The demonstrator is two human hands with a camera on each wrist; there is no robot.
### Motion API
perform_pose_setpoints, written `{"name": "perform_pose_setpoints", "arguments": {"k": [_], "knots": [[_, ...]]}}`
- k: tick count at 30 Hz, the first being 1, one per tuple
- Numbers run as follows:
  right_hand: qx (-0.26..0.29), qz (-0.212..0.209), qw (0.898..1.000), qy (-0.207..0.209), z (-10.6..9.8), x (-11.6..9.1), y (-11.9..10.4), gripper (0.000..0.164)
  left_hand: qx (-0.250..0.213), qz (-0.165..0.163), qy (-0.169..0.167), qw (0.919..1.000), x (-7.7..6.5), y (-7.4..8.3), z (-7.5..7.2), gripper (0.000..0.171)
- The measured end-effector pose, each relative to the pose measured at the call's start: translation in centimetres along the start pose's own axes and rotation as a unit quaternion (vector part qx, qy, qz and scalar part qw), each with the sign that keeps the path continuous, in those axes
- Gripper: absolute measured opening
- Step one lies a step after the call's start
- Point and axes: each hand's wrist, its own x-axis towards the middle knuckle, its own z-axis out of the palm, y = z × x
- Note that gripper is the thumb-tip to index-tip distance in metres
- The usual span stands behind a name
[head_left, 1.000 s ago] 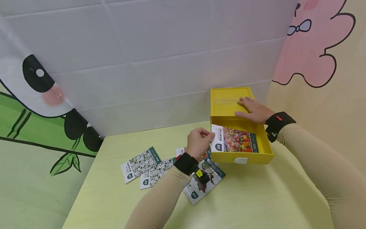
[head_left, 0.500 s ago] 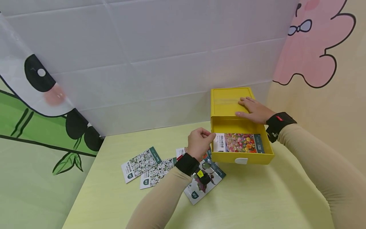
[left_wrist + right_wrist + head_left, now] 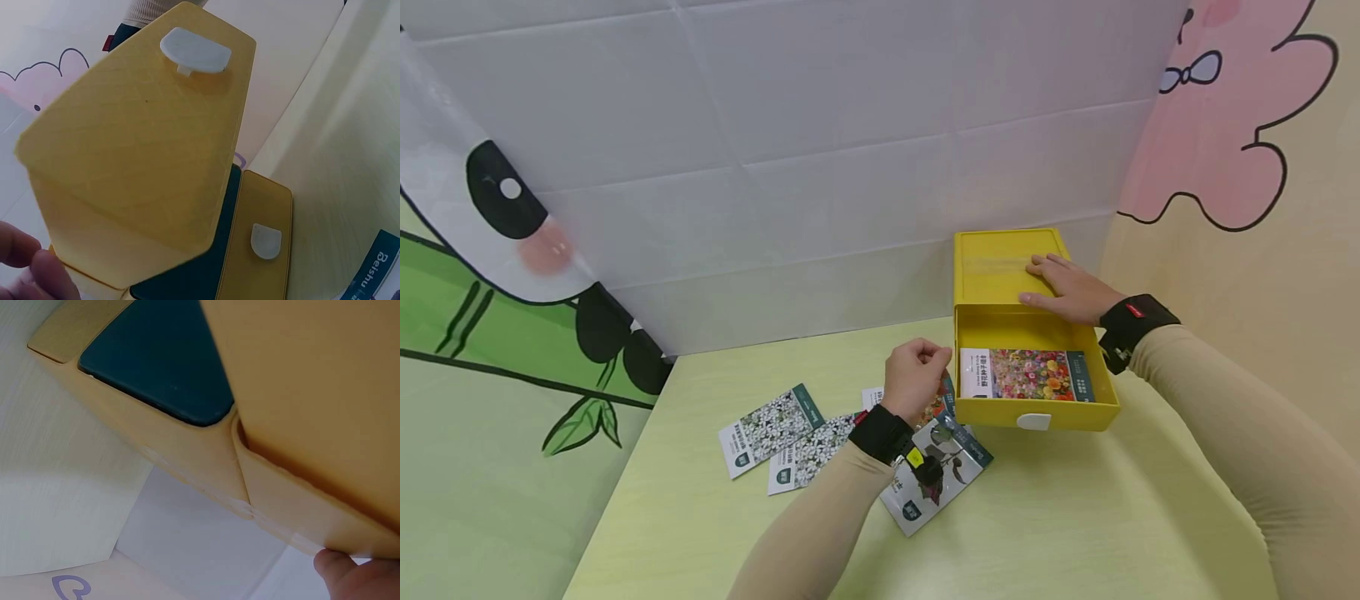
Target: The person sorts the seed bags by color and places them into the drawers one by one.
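A yellow drawer unit (image 3: 1007,262) stands at the back right, its top drawer (image 3: 1067,415) pulled out. Flat inside lies a colorful flower seed packet (image 3: 1026,375). My left hand (image 3: 913,377) hovers just left of the drawer, fingers loosely curled, thumb and fingertips close together with nothing between them. Below it lie an orange flower packet (image 3: 936,408), partly hidden, and a dark-leaf seed packet (image 3: 936,492). My right hand (image 3: 1071,289) rests on top of the unit, fingers spread; in the right wrist view only its fingertips (image 3: 340,569) show, at the unit's edge.
Two white-flower seed packets (image 3: 775,425) lie overlapping farther left on the pale table (image 3: 700,542). Under the pulled drawer sit a dark green drawer front (image 3: 181,281) and a yellow one with a white tab (image 3: 265,240). A printed cloth wall (image 3: 812,208) borders the back.
The colorful flower seed packet has dropped from a tilt to flat in the drawer. My left hand has let go of it and drawn slightly left. The right hand stays put.
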Motion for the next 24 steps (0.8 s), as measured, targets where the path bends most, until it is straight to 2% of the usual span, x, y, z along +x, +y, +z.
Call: {"name": "perform_pose_setpoints", "arguments": {"k": [9, 14, 18, 24], "knots": [[-0.003, 0.008, 1.000, -0.003, -0.2, -0.3, 0.2, 0.081, 0.030, 0.003, 0.024, 0.9992, 0.3, -1.4, -2.5, 0.018], [-0.002, 0.013, 1.000, -0.010, -0.4, -0.4, 0.4, 0.082, 0.083, -0.001, 0.042, 0.9957, 0.6, -2.7, -4.0, 0.019], [-0.006, 0.009, 1.000, -0.008, -0.6, -0.5, 0.6, 0.080, 0.159, -0.008, 0.050, 0.9859, 0.8, -4.2, -5.3, 0.022], [-0.003, 0.007, 1.000, -0.003, -0.5, -0.6, 0.9, 0.081, 0.279, -0.021, 0.052, 0.9588, 0.9, -6.8, -6.8, 0.025]]}}
